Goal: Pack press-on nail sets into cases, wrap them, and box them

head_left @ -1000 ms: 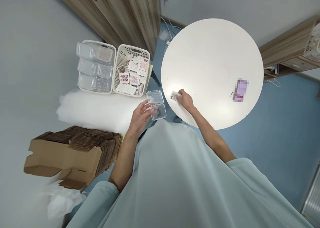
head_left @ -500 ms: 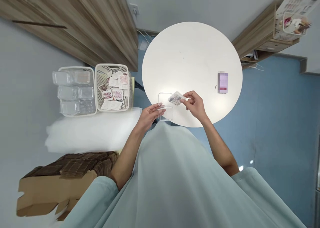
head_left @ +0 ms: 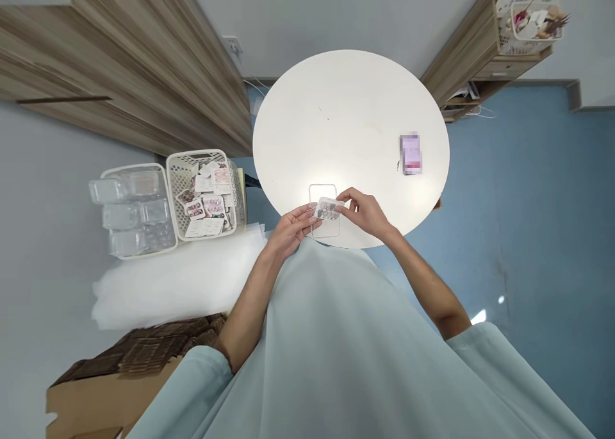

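Above the near edge of the table, a clear plastic box [head_left: 325, 229] lies opened out, its outline faint against the white top. My left hand [head_left: 294, 229] grips the box by its left side, thumb and fingers closed at the edge. A small white card of press-on nails [head_left: 327, 209], with rows of dark and pale oval pieces, is tilted just over the box. The right end of that card is pinched in my right hand [head_left: 364, 213]. The card covers part of the box, so I cannot tell whether they touch.
A round white table [head_left: 350, 106] carries a phone-like purple item [head_left: 410, 154] on the right. To my left stand a basket of similar cards [head_left: 204, 234] and a basket of clear boxes [head_left: 139, 256]. White wrapping sheets [head_left: 177, 275] and flattened cardboard [head_left: 110, 394] lie nearer me.
My right hand has brought the card down and left, over the opened box and close to my left fingers. The head view has shifted slightly.
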A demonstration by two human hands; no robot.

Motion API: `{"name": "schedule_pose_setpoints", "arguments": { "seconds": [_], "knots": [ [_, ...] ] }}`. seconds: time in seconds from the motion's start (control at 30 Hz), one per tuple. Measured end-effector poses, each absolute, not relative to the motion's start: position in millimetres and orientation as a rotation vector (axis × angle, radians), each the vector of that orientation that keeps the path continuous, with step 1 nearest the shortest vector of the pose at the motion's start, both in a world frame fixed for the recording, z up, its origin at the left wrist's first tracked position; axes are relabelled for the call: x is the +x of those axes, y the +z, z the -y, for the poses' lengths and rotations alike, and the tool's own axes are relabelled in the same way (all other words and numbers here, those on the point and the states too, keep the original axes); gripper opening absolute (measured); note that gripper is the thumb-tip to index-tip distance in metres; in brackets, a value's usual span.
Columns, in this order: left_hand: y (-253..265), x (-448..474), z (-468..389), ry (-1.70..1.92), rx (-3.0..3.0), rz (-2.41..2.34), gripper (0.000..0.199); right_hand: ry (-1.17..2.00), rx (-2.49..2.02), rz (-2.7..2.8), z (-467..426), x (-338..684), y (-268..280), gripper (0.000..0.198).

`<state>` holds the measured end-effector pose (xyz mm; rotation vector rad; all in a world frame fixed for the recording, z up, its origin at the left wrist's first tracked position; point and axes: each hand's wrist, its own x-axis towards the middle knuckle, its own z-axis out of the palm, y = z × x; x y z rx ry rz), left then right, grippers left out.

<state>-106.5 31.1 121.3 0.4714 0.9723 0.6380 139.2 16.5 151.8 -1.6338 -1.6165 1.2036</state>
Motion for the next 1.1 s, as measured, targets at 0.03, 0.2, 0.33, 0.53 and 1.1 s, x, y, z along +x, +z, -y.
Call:
{"name": "schedule_pose_setpoints", "arguments": {
  "seconds": [0.03,0.2,0.33,0.53,1.1],
  "knots": [
    [121.3,-106.0,-31.1,0.638,0.475,-0.971,0.05,1.194,-1.635,1.641,-16.7,139.5,152.5,0.022],
    [120.9,-106.5,-33.1,0.624,0.508,-0.985,0.055,1.139,-1.632,1.802,-17.2,135.3,160.5,0.019],
    [124.1,-106.9,-35.0,0.644,0.518,-0.988,0.059,1.053,-1.648,1.916,-15.4,129.3,165.4,0.017],
    [127.8,-107.4,-34.8,0.675,0.569,-1.004,0.058,0.984,-1.669,2.054,-9.6,121.7,165.6,0.023],
    [138.6,-119.6,-27.3,0.674,0.534,-0.928,0.058,1.023,-1.752,1.393,-27.8,117.4,153.1,0.04]
  ]
}}
